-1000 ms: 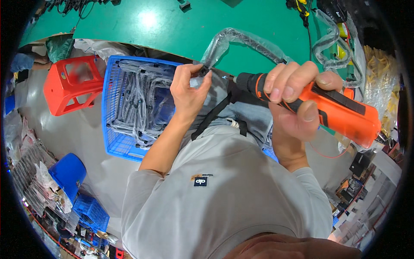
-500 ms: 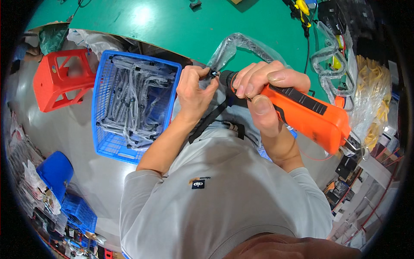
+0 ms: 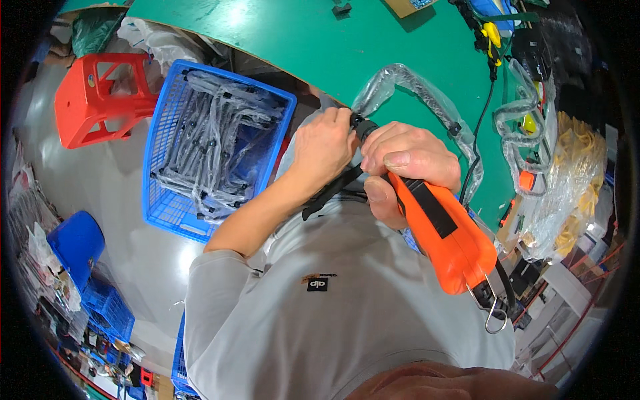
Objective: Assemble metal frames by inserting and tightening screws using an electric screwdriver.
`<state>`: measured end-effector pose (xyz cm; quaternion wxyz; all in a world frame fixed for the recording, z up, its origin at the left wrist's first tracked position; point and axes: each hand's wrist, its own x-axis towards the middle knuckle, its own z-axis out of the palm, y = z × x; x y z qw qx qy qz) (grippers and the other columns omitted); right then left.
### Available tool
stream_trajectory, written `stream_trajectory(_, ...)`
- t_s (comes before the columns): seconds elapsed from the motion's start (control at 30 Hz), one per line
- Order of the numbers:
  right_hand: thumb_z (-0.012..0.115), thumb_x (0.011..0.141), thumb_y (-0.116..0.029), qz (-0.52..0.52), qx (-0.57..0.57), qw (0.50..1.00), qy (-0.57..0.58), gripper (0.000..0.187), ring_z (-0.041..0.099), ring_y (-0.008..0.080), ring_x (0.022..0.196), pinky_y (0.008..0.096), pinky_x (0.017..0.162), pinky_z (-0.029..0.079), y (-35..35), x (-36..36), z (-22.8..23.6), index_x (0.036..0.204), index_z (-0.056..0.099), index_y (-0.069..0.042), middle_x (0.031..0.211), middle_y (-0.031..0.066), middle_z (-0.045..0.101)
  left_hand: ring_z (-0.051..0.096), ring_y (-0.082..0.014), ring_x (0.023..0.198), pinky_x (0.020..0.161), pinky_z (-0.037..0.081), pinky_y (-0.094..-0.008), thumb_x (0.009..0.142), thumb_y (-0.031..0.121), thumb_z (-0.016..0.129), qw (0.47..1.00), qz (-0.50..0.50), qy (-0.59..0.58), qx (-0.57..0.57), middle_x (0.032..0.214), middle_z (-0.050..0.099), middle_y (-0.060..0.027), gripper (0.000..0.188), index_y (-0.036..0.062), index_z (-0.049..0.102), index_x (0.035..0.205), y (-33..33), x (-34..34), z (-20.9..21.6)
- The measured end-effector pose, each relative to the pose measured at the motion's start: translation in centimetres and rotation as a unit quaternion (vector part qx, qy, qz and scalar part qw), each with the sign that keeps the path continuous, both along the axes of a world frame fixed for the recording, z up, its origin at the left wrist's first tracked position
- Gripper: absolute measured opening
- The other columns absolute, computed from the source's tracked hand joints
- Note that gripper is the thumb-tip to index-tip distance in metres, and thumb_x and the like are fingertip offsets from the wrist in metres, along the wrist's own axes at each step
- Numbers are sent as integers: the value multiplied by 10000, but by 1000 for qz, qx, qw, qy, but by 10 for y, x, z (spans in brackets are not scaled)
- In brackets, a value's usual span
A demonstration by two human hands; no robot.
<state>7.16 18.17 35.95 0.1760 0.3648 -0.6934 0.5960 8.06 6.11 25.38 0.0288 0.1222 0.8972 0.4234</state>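
My right hand is wrapped round an orange electric screwdriver, its black nose pointing up and left toward my left fingers. My left hand is closed on the end of a bent dark tube in clear plastic wrap. The tube curves away over the green table's edge and back along its right side. The screwdriver's nose meets the tube end at my left fingertips; the exact contact point is hidden. A wire hanging loop sits at the tool's rear end.
A blue basket of wrapped tubes stands left of me, beyond it a red stool. On the green table lie a small black piece, a black cable, another wrapped bent tube and a yellow bundle.
The screwdriver has swung to a steeper angle, its rear end dropping toward me, and its nose now meets the tube end. My view has shifted, with the tube lying further right.
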Motion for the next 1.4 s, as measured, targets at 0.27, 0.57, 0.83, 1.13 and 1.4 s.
stream_trajectory(0.27, 727, 807, 3, -4, 3, 1000, 5, 361, 621, 203, 576, 350, 542, 548, -2, -10, 1, 1118, 545, -25, 713, 72, 618, 660, -402, 748, 619, 518, -497, 787, 201, 687, 998, -47, 11, 44, 821, 651, -185, 233, 17, 564, 861, -3, -4, -10)
stream_trajectory(0.57, 863, 696, -145, 65, -16, 998, 5, 352, 698, 271, 659, 361, 605, 567, -2, -15, -1, 995, 722, -25, 800, 96, 710, 687, -390, 766, 633, 545, -475, 832, 232, 664, 991, -109, 65, 53, 877, 679, -198, 235, 25, 631, 940, -9, -14, -11)
stream_trajectory(0.83, 789, 654, -48, 181, -2, 983, -25, 459, 650, 285, 684, 377, 609, 522, 1, -1, 7, 1100, 705, -119, 794, 61, 659, 562, -248, 1047, 894, 419, -355, 918, 411, 583, 912, -118, -143, 367, 1005, 574, -107, 402, 57, 568, 1107, -28, 46, -86)
stream_trajectory(1.13, 787, 687, 62, -112, -70, 989, 60, 425, 640, 242, 630, 353, 556, 539, 128, 88, 89, 1069, 625, -30, 766, 117, 655, 614, -370, 495, 483, 462, -475, 974, 298, 646, 982, -3, 162, -101, 566, 608, -166, 271, 33, 693, 954, 6, -5, -16)
stream_trajectory(1.4, 727, 814, -8, -431, -55, 897, 80, 356, 605, 109, 726, 258, 625, 478, 272, 163, 127, 1140, 584, -1, 796, 48, 631, 626, -369, 534, 521, 469, -445, 958, 370, 677, 988, 20, 57, -144, 603, 639, -177, 385, -3, 714, 868, 11, -5, 23)
